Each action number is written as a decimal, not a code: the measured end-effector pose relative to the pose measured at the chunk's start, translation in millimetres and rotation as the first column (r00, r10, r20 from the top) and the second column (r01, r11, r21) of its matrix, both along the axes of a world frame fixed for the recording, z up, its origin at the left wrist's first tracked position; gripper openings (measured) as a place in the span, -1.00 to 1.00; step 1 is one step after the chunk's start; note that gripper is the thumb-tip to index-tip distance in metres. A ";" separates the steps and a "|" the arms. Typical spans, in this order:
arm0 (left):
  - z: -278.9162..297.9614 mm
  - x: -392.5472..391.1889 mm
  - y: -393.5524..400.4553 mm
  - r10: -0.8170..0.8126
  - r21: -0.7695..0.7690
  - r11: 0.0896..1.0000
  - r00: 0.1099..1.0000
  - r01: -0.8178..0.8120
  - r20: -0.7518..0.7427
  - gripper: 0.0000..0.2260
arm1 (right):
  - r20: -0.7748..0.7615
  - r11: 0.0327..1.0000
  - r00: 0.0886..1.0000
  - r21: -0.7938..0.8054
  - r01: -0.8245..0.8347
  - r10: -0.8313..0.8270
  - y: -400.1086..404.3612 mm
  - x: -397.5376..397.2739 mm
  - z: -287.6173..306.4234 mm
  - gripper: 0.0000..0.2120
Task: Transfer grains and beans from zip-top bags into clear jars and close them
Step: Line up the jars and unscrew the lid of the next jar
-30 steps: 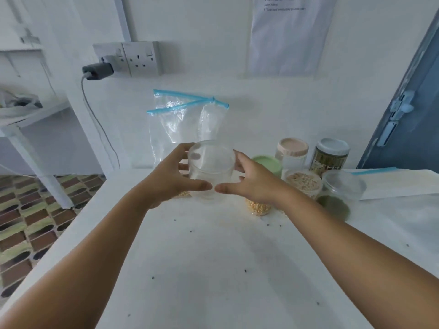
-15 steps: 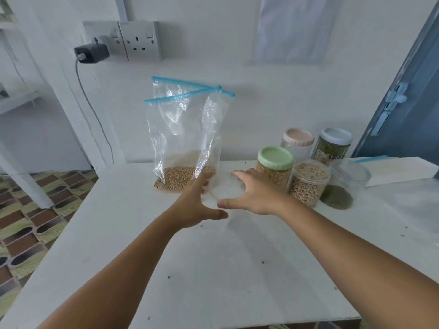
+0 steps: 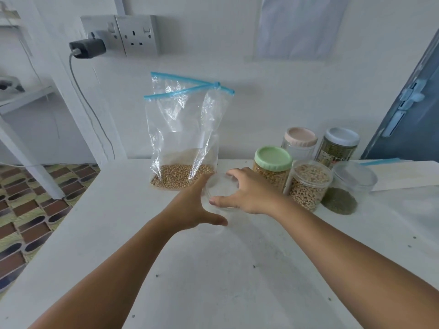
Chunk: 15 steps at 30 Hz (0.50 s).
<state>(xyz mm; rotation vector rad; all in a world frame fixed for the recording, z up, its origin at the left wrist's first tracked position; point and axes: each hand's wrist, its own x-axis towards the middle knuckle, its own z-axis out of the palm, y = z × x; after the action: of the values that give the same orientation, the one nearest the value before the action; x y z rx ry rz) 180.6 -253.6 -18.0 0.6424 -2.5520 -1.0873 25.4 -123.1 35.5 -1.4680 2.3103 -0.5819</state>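
A white bench fills the near part of the view. It has small dark specks on it. Past its left edge is a floor with brown and green tiles. The far wall is white, with a double wall socket and a black plug with a cord hanging down. A sheet of paper hangs on the wall, and a blue door stands at the far right.

An empty clear jar stands upright in the middle of the bench, with its open mouth facing up and its long side going up and down. The left hand wraps round the jar's left side, thumb near, so its grip is closed on the jar. The right hand curls over the jar's top rim from the right and holds it too.

Just behind the jar, a zip-top bag stands tall against the wall. Its blue zip is at the top and open, and round tan beans sit at the bottom.

To the right are a green-lidded jar, a full jar with no lid, a pink-lidded jar and a grey-lidded jar. A clear lid sits further right.
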 end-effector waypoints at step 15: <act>7.4 -6.6 -6.1 -0.005 -0.004 1.000 0.996 0.005 0.088 0.03 | -0.068 0.995 0.994 0.050 -0.084 0.087 -0.5 -8.1 10.3 -0.01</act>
<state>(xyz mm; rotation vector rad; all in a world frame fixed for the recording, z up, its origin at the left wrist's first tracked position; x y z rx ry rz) 173.9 -259.7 -10.6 0.6979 -2.6310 -1.0771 17.3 -123.6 45.8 -1.5800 2.2834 -0.4561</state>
